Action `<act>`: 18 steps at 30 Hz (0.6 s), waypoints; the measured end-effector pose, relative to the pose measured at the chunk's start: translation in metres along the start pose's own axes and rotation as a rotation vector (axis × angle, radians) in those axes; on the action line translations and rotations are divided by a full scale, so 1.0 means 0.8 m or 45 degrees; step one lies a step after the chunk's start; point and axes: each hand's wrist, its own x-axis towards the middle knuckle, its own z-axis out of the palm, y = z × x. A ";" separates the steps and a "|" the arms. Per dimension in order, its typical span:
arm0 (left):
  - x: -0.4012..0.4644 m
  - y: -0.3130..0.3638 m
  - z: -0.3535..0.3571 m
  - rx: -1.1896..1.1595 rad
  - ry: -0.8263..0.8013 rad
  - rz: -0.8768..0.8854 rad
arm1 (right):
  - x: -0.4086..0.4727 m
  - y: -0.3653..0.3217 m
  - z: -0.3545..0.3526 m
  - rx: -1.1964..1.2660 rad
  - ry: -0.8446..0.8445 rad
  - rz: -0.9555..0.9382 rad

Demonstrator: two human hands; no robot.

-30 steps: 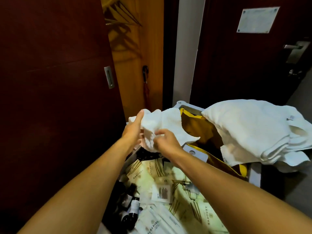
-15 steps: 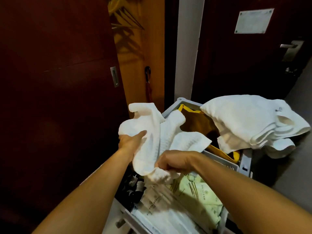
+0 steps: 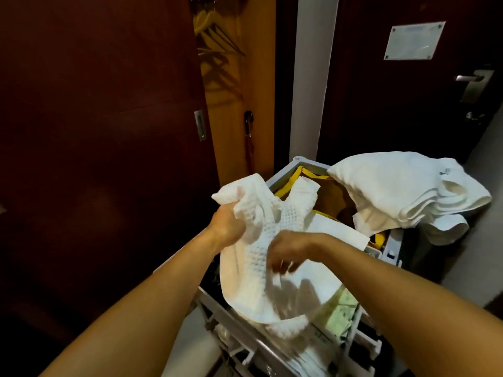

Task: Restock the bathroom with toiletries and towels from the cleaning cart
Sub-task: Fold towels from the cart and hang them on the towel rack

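Both hands hold a white waffle-weave towel (image 3: 275,240) above the near end of the cart (image 3: 283,174). The left hand (image 3: 227,227) has its grip clenched on a bunched upper corner of the towel, with cloth spilling out above the fist. The right hand (image 3: 285,251) lies on the middle of the towel with its fingers curled down into the cloth; it is motion-blurred, but the grip appears to pinch a fold. The towel hangs loose and crumpled between and below the hands, its lower edge sagging over the cart's top tray and hiding most of what lies in it.

At the near right of the tray, pale green packets (image 3: 343,308) with printed labels show past the towel's edge. Beyond the towel, a brown bag (image 3: 329,197) with yellow trim sits in the far end of the cart. A pile of folded white linen (image 3: 402,191) rests on the cart's far right corner, draped over the rim.

To the left stands a dark red sliding door (image 3: 95,131) with a recessed metal pull (image 3: 200,125). Behind it is a wooden closet panel, where hangers (image 3: 215,34) hang at the top and a dark umbrella (image 3: 249,142) hangs by its hooked handle. To the right, a dark door (image 3: 394,104) carries a framed notice (image 3: 413,40) and a metal lever handle (image 3: 473,83).
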 end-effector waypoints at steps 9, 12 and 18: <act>-0.052 0.012 0.028 0.019 -0.826 -0.127 | 0.035 -0.014 0.007 0.267 0.802 -0.064; -0.052 0.007 0.025 -0.135 -0.795 -0.276 | 0.039 0.006 0.009 0.296 0.917 -0.142; -0.028 0.001 0.012 -0.395 -0.263 -0.569 | 0.010 0.020 -0.006 0.665 0.595 -0.159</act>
